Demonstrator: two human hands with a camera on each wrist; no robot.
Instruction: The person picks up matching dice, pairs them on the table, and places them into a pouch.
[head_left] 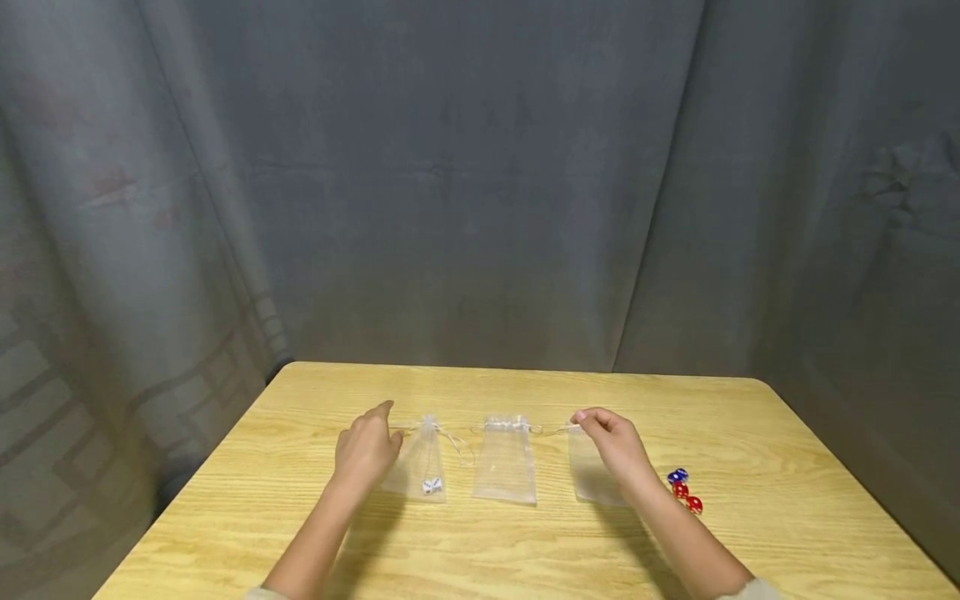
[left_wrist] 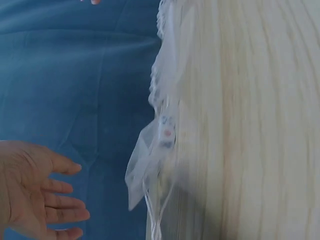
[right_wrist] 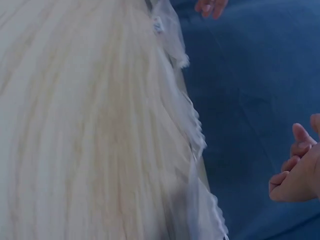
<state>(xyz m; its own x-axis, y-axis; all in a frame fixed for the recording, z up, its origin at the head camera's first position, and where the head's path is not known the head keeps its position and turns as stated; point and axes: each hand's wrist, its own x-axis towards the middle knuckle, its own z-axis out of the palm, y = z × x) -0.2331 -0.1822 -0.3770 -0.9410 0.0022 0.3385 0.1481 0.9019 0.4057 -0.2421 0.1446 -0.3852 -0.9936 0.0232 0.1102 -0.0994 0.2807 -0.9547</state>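
Note:
My left hand is over the left side of a sheer white drawstring pouch. In the left wrist view, the fingers of this hand are spread, with nothing held. White dice show through the bottom of that pouch, and its neck is gathered. An empty-looking middle pouch lies flat between the hands. My right hand overlaps a third pouch in the head view, fingertips close by its cord. Its fingers look loosely curled and apart from the pouches in the right wrist view.
Blue dice and red dice lie in a small cluster to the right of the third pouch, beside the right forearm. The wooden table has a grey curtain behind and around it.

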